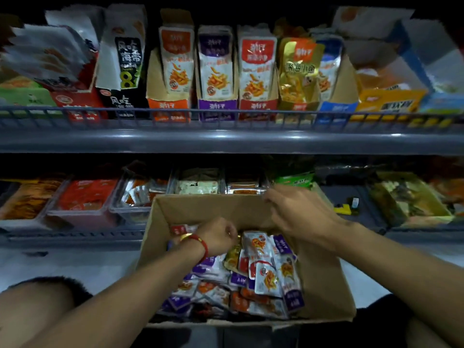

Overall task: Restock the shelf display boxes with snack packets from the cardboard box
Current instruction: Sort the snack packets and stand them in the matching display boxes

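cardboard box [324,280] sits below the shelf [226,140], full of snack packets [266,275]. left hand [218,237] reaches down into the packets, fingers curled, but i cannot tell if it holds one. right hand [298,212] floats above the box, fingers loose, holding nothing.

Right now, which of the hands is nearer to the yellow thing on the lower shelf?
Right. The right hand hovers over the cardboard box's far right corner, beside the yellow thing. The left hand is down among the snack packets, farther off.
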`<action>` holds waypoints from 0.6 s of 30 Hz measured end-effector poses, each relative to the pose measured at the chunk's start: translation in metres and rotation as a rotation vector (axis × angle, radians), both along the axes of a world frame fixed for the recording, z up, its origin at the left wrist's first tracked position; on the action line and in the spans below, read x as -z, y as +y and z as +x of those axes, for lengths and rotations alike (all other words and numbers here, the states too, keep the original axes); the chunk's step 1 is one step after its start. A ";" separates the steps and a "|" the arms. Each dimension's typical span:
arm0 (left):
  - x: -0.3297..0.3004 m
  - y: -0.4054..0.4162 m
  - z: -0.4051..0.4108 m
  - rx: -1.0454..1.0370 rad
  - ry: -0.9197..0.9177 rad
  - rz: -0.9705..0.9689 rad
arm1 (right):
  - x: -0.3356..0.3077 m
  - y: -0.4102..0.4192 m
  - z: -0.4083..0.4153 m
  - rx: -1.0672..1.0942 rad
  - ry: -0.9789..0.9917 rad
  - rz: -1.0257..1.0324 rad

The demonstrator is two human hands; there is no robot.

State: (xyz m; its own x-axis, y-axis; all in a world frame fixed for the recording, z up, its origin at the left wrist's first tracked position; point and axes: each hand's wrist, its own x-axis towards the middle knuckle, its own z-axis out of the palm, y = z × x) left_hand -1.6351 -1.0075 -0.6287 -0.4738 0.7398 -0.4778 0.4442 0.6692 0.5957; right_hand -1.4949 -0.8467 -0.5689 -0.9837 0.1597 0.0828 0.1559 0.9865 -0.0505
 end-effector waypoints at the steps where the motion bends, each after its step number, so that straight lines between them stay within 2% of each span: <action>1: 0.013 0.004 0.005 0.020 0.022 -0.021 | 0.003 0.004 0.003 0.035 -0.006 -0.039; 7: 0.070 0.040 0.028 0.216 0.264 -0.094 | 0.004 0.021 0.001 0.132 0.028 -0.191; 12: 0.095 0.057 0.039 0.440 0.483 -0.209 | 0.002 0.025 0.002 0.128 0.024 -0.248; 15: 0.092 0.059 0.031 0.356 0.467 -0.241 | 0.001 0.029 0.003 0.137 0.028 -0.259; 18: 0.083 0.051 0.021 0.153 0.350 -0.155 | 0.001 0.031 0.002 0.142 0.008 -0.258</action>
